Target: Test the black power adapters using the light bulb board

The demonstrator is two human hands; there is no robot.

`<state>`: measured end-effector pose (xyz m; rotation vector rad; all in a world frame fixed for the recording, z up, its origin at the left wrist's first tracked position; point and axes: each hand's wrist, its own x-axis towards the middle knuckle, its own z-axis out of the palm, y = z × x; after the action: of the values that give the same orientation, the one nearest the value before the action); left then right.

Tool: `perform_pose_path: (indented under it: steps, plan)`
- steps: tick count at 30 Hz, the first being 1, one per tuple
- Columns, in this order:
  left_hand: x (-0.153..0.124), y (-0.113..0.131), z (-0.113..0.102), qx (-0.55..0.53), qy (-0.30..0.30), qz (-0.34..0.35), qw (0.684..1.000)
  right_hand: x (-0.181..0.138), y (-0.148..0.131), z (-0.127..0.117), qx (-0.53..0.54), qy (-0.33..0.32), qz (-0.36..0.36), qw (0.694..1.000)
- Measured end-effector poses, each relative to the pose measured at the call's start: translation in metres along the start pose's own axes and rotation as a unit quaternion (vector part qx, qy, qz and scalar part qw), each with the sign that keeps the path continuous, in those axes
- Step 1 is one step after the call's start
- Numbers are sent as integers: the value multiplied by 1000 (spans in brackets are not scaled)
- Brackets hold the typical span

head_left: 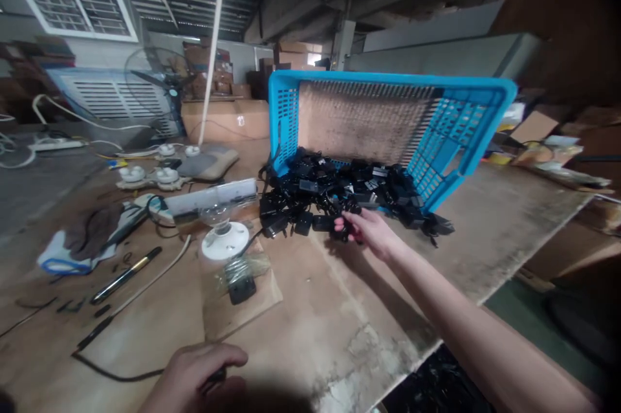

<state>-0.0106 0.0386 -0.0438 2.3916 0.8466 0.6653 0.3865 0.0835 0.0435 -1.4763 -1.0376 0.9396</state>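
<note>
A blue plastic crate (388, 78) with perforated lattice walls lies tipped on its side on a scuffed, stained wooden workbench (339, 335), a tangled heap of matte black power adapters (334, 189) spilling from its open top. At the heap's front edge, just before the crate, the right hand (369, 233) has its fingers (352, 222) pressed together against the adapters; whether they pinch one, I cannot tell. Well in front of the crate, the left hand (194, 377) curls around a small dark object (216, 377). Cardboard cartons (226, 120) stand behind the crate.
</note>
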Motion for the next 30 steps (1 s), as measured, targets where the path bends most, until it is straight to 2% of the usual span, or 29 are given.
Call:
perform_pose_path:
  steps: [3, 5, 9, 11, 12, 13, 15, 17, 19, 20, 22, 25, 30]
  plan:
    - [1, 9, -2, 3, -20, -30, 999, -30, 6, 42, 90, -83, 31, 992]
    - [4, 16, -6, -5, -32, -33, 999, -32, 3, 57, 134, -91, 40, 986]
    - [7, 25, -12, -19, -24, -35, 999, -14, -34, 65, 202, -28, -15, 979]
    - [7, 27, -13, -23, -21, -49, 998, -19, -53, 68, 239, -47, -60, 968]
    - [7, 28, -14, -27, -22, -59, 998, -28, -58, 72, 263, -74, -59, 960]
    - [6, 29, -14, -33, -22, -72, 997, -40, -58, 77, 291, -102, -34, 950]
    - [6, 32, -15, -65, -29, -94, 993, -68, -42, 88, 357, -153, 89, 917]
    - [7, 35, -16, -110, -25, -118, 987, -95, -13, 99, 409, -181, 226, 865]
    - [9, 38, -16, -148, -6, -146, 978, -116, 18, 107, 438, -195, 281, 831]
    - [10, 39, -17, -164, 5, -161, 973, -124, 30, 109, 439, -198, 275, 832]
    - [11, 39, -16, -201, 16, -194, 960, -135, 45, 112, 414, -191, 226, 861]
    - [11, 39, -15, -286, -7, -238, 928, -141, 46, 115, 371, -164, 167, 899]
    - [7, 37, -10, -400, -64, -244, 881, -138, 40, 133, 411, -107, 190, 885]
